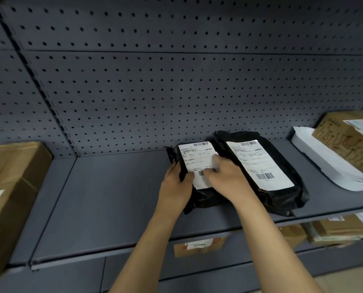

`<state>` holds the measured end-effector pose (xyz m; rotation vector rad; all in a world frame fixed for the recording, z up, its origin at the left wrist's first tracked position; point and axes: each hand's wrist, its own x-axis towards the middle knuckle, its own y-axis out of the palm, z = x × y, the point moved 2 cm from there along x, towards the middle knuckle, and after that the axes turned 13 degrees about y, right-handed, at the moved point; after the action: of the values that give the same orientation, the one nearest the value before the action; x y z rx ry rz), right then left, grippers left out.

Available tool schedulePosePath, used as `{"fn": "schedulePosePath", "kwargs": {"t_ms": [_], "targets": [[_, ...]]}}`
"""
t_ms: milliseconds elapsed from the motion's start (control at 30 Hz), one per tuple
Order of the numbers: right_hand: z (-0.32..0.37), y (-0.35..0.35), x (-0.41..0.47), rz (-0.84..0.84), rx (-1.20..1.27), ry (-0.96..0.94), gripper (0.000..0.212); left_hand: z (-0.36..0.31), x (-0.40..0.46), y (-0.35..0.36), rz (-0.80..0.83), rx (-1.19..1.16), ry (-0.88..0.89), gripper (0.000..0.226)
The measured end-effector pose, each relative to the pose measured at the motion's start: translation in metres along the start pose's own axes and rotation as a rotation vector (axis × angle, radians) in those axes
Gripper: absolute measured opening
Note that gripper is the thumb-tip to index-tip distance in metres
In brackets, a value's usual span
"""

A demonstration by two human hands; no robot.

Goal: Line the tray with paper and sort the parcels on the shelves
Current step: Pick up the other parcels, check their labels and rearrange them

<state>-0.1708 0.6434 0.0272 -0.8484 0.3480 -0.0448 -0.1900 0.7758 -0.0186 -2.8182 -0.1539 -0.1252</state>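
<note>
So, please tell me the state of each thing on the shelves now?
Left black parcel: flat, label up, gripped by both hands.
Right black parcel: flat, label up, untouched.
Left hand: gripping parcel's left edge.
Right hand: pressing on the label.
Left box: closed.
Right box: closed, resting on white parcel.

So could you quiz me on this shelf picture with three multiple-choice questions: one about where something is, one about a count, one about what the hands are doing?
1. Where is the white parcel?
A. Under a brown box at the shelf's right end
B. On the floor
C. Hanging on the pegboard

2. How many black parcels lie on the shelf?
A. One
B. Two
C. Four

3. What are the hands doing?
A. Hanging free
B. Both on the left black parcel
C. Lifting a box

Answers:
1 A, the brown box sits on it.
2 B, the left black parcel and right black parcel lie side by side.
3 B, the left hand grips its edge while the right hand lies on its label.
</note>
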Motion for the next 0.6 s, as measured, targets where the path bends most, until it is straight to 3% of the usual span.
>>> {"fn": "schedulePosePath", "kwargs": {"t_ms": [200, 367, 600], "targets": [[0.007, -0.005, -0.008, -0.032, 0.091, -0.014, 0.028, -0.002, -0.005, -0.005, -0.071, -0.055, -0.018, 0.039], [0.023, -0.01, -0.018, -0.075, 0.212, -0.069, 0.055, -0.021, -0.008, -0.034, -0.164, -0.074, 0.036, 0.036], [0.082, 0.006, -0.044, 0.028, 0.581, -0.206, 0.046, -0.061, -0.017, -0.127, -0.282, -0.033, 0.089, 0.035]]}}
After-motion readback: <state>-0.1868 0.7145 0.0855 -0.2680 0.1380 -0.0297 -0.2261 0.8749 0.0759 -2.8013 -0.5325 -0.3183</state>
